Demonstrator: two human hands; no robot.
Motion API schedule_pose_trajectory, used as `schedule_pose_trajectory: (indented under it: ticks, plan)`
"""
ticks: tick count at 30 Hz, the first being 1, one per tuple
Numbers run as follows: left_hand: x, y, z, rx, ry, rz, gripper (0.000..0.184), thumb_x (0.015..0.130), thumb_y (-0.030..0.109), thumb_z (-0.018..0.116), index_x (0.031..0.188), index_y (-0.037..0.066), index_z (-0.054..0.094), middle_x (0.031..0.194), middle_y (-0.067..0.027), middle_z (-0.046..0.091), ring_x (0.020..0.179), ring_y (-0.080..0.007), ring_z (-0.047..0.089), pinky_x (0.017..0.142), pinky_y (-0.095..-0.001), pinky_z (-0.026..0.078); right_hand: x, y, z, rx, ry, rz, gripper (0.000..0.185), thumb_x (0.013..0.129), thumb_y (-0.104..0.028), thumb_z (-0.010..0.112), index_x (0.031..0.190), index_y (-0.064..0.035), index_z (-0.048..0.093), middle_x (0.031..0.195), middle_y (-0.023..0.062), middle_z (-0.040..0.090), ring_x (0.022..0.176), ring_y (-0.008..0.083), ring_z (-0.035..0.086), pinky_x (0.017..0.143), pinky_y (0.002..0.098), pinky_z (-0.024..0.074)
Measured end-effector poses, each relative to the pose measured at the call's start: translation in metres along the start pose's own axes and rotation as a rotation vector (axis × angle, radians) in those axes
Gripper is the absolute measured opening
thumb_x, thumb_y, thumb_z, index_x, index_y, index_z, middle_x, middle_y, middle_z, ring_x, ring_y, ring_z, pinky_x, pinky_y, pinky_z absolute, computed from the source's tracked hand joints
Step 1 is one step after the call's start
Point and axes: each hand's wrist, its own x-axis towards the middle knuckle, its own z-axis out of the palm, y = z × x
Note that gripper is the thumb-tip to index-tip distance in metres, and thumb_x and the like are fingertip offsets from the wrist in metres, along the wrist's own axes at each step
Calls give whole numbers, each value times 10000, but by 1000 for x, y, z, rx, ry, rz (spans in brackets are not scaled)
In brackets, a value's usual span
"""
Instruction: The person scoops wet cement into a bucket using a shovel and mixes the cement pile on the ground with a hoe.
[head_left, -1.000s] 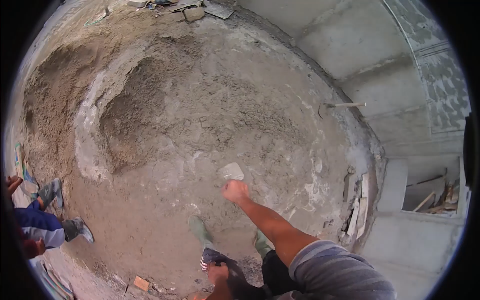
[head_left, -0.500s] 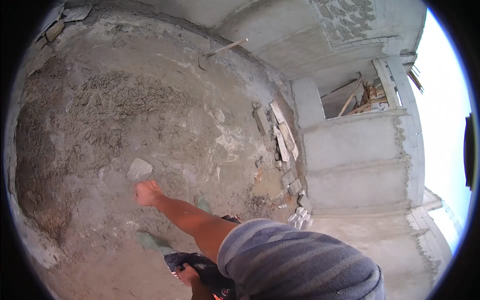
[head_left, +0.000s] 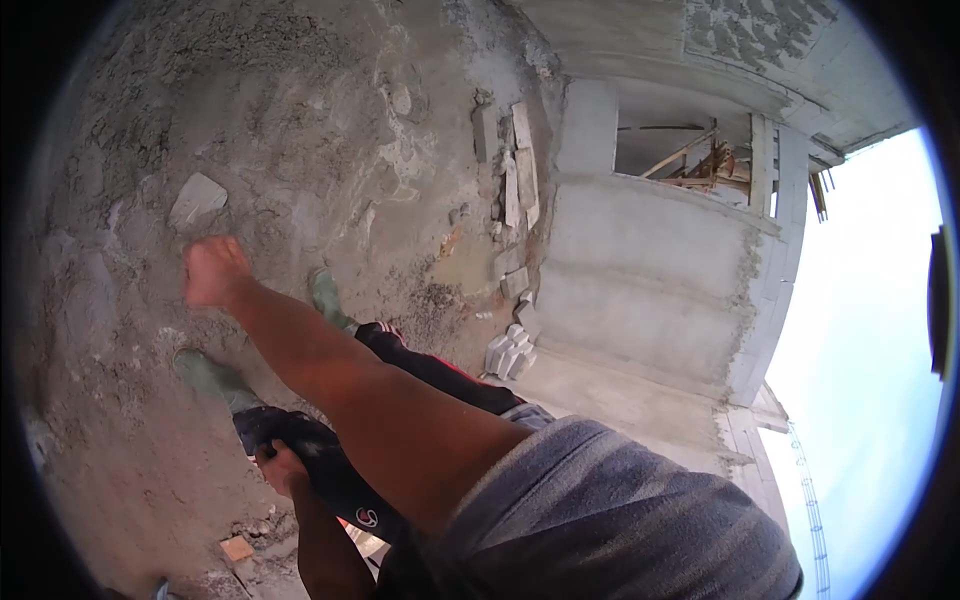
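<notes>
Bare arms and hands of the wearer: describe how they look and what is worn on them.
The right hand and left hand show no gloves, and no watch or bracelet shows. Both forearms are uncovered. The right sleeve is short, grey-blue with lighter stripes. The left sleeve cannot be made out.

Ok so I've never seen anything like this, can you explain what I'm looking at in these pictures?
There's no machine here, just someone working bare-handed. Every picture comes from one camera worn on the head, looking forward and down, so the view bends and tilts. The right hand is closed in a fist, seemingly gripping a flat trowel just beyond it, though the handle is hidden. The left hand rests against a dark trouser leg. Green boots stand on the rough, muddy-looking ground. Boards and pale blocks lie near a grey wall.
</notes>
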Motion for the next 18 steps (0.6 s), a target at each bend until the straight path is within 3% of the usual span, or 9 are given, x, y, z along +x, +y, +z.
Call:
schedule_pose_trajectory:
  ticks: [4, 7, 13, 18]
  plan:
    - [-1, 2, -1, 43, 77, 21, 597, 874, 464, 580, 1360, 119, 615, 1365, -171, 633, 1241, -383, 607, 1033, -502, 477, 4, -10, -22, 3, -183, 24, 247, 802, -273, 637, 912, -100, 775, 994, 126, 752, 1041, 308, 694, 976, 411, 498]
    - [-18, 29, -21, 79, 8, -51, 578, 883, 449, 576, 1350, 111, 618, 1377, -174, 624, 1258, -378, 595, 1047, -493, 467, 6, -4, -14, -23, -134, -1, 244, 802, -278, 639, 916, -119, 784, 988, 114, 758, 1024, 308, 701, 954, 406, 515]
    - [3, 8, 0, 89, 46, 37, 548, 890, 448, 567, 1335, 136, 630, 1379, -163, 624, 1255, -375, 597, 1052, -494, 465, 6, -4, -18, -27, -172, 8, 231, 801, -283, 651, 895, -114, 778, 991, 138, 753, 1024, 308, 700, 953, 395, 513]
    - [-4, 19, -4, 96, 8, -14, 535, 880, 437, 590, 1326, 143, 637, 1379, -152, 626, 1254, -371, 599, 1038, -494, 478, 7, -6, -27, -19, -223, 12, 251, 794, -291, 657, 928, -110, 768, 987, 145, 750, 1017, 315, 700, 953, 396, 512]
